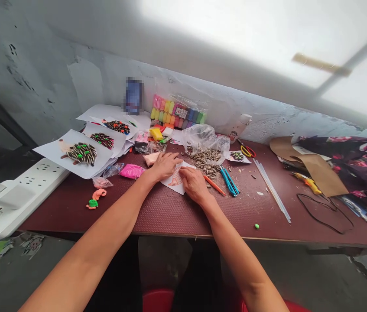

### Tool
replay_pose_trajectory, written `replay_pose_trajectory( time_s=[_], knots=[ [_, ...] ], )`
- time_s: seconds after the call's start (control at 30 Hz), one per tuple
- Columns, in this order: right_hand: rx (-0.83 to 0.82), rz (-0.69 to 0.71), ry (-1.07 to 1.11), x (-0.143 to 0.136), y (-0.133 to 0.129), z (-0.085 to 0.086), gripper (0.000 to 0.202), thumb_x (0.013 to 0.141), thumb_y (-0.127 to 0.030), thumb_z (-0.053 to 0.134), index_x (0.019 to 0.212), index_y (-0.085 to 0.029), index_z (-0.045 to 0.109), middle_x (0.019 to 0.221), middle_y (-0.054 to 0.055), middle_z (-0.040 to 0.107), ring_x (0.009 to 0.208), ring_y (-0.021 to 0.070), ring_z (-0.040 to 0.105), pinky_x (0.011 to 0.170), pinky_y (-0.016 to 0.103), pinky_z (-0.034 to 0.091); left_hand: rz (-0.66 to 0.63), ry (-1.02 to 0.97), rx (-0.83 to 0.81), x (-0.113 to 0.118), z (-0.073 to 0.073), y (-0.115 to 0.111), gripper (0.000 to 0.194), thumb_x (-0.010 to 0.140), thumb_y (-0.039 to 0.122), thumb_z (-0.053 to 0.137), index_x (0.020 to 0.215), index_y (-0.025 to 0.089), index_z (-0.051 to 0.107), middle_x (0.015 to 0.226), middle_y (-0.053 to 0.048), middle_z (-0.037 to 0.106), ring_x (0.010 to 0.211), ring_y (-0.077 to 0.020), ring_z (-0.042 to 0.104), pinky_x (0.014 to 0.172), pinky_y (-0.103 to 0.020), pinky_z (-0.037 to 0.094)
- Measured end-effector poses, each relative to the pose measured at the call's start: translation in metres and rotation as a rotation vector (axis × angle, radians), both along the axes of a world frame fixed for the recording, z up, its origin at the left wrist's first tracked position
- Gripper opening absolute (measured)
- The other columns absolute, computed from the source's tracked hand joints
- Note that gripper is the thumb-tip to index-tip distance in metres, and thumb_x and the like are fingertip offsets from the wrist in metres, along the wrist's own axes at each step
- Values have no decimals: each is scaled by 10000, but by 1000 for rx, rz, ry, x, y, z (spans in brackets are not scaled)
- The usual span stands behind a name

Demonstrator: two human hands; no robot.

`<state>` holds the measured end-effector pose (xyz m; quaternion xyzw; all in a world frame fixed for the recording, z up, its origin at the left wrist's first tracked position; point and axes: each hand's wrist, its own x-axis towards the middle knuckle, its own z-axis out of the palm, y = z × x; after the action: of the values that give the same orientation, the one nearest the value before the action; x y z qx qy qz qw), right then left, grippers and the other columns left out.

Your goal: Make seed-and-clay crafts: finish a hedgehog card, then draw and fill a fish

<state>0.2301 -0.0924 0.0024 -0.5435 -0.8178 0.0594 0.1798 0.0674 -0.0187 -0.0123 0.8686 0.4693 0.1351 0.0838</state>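
Observation:
A small white paper (174,187) with an orange-brown drawing lies on the dark red table between my hands. My left hand (167,165) rests palm down over its upper left part, fingers stretched out. On its right part sits my right hand (193,182), fingers curled inward; whether anything is held under them is hidden. Just right of that hand lies an orange pen-like tool (215,185), and beyond it a blue cutter (229,181). Behind the hands, striped seeds (206,161) spill from a clear plastic bag (199,135). A pink packet (131,171) is left of my left wrist.
Hedgehog pictures with seed spines (82,154) lie at the left, above a white power strip (17,197). Coloured clay packs (178,113) stand at the wall. Scissors (247,151), clear glue sticks (271,190) and a yellow glue gun (310,183) lie right.

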Motion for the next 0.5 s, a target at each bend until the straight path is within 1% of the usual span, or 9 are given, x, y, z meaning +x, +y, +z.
replay_pose_trajectory(
  time_s=[0.07,0.17,0.23,0.33,0.4,0.5],
  knots=[
    [37,-41,29,2,-2,1,326,890,-73,476,1083,-181,715,1168,96,734,1083,223,643,972,333,440,-30,9,-10,1,-4,3,430,974,192,415,1306,334,649,1510,-42,549,1372,-264,470,1129,-517,302],
    [103,-134,75,6,-4,4,364,869,-59,458,1093,-172,722,1120,104,738,1067,241,642,967,358,443,-43,4,25,-1,-3,6,383,986,203,410,1221,296,699,1425,-70,617,1307,-278,517,1117,-541,284],
    [112,-179,84,8,-5,5,379,858,-45,437,1073,-153,730,1068,117,741,1043,253,644,952,363,444,-40,15,36,-3,0,6,346,979,205,427,1138,251,731,1316,-94,668,1227,-285,556,1079,-510,320],
    [100,-214,75,8,-6,7,377,851,-39,438,1053,-146,738,1047,122,740,1030,258,642,940,360,441,15,15,40,-3,4,6,317,953,198,471,1151,218,719,1217,-118,671,1146,-287,569,1004,-451,375],
    [85,-225,59,8,-6,7,372,850,-39,451,1052,-156,740,1050,115,739,1022,253,641,930,355,440,57,1,34,0,5,7,311,945,196,485,1163,212,706,1192,-126,653,1137,-288,555,972,-430,391],
    [72,-222,39,7,-6,7,354,857,-44,465,1047,-166,738,1043,108,740,1003,244,639,912,349,435,101,-7,15,4,4,9,280,945,219,490,1133,222,698,1175,-118,634,1153,-290,532,963,-418,401]
  ],
)
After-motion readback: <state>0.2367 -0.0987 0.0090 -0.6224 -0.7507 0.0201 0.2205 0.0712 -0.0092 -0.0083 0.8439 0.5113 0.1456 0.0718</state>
